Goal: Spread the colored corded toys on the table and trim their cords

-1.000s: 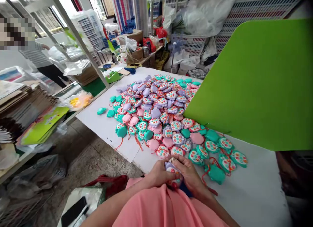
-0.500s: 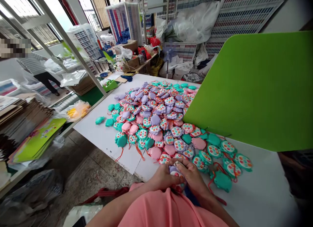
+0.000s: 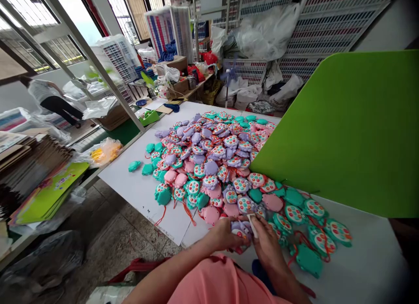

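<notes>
My left hand [image 3: 221, 236] is wrapped round a purple animal-shaped toy [image 3: 240, 229] with round coloured dots on its face, close to my body at the table's near edge. My right hand [image 3: 264, 236] is closed beside it and pinches a small white cloth [image 3: 252, 225], which lies by the toy's edge; whether it touches cannot be made out. Right in front is a heap of similar purple, pink and green toys [image 3: 209, 167], many with red cords. Nearest to my right hand lies a green toy [image 3: 307, 259], plain side up.
A large green panel [image 3: 343, 129] rises on the right of the white table [image 3: 131, 188]. Stacked cardboard [image 3: 36, 164] and green printed sheets [image 3: 52, 192] lie to the left. A person [image 3: 49, 96] bends over at the far left. White crates [image 3: 314, 33] stand at the back.
My right hand has shifted slightly right and the white cloth now shows as a longer strip. The toy stays in my left hand, tilted differently. The person at the far left has bent forward.
</notes>
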`<state>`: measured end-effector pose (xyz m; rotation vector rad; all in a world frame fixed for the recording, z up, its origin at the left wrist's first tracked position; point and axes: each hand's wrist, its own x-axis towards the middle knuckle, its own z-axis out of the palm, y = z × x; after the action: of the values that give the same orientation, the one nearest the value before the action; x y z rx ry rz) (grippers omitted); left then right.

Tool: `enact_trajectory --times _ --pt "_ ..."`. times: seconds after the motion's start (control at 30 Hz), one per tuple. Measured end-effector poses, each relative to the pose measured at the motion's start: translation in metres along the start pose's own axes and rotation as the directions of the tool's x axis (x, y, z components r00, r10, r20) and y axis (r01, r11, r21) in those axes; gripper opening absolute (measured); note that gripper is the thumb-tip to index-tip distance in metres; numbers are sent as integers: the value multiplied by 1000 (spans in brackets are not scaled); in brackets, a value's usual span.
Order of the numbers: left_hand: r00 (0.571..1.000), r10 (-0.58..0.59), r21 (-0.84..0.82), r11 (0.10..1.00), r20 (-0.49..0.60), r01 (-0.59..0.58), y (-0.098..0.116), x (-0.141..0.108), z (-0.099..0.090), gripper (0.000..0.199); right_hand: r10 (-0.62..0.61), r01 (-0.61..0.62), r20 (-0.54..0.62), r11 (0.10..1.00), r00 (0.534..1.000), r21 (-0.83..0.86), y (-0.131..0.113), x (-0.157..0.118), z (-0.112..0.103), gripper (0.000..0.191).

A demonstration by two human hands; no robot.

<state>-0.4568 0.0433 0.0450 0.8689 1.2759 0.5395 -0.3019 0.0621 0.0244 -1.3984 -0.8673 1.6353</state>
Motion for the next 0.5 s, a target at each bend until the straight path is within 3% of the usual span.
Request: enact_trajectory --times 0.1,0.23,0.37,0.5 --pt "984 47 203 979 -173 -11 -6 21 -43 47 44 -30 -123 993 991 110 7 5 -14 33" --pt "919 114 356 934 -376 30 -6 45 -122 46 150 -107 -188 969 971 222 19 6 -30 37" --pt "844 170 494 860 -509 125 14 64 -193 47 183 -146 -182 969 966 199 23 3 -28 28" --pt "756 302 602 784 -581 149 46 90 -231 52 265 -221 -197 950 944 220 28 3 -21 30"
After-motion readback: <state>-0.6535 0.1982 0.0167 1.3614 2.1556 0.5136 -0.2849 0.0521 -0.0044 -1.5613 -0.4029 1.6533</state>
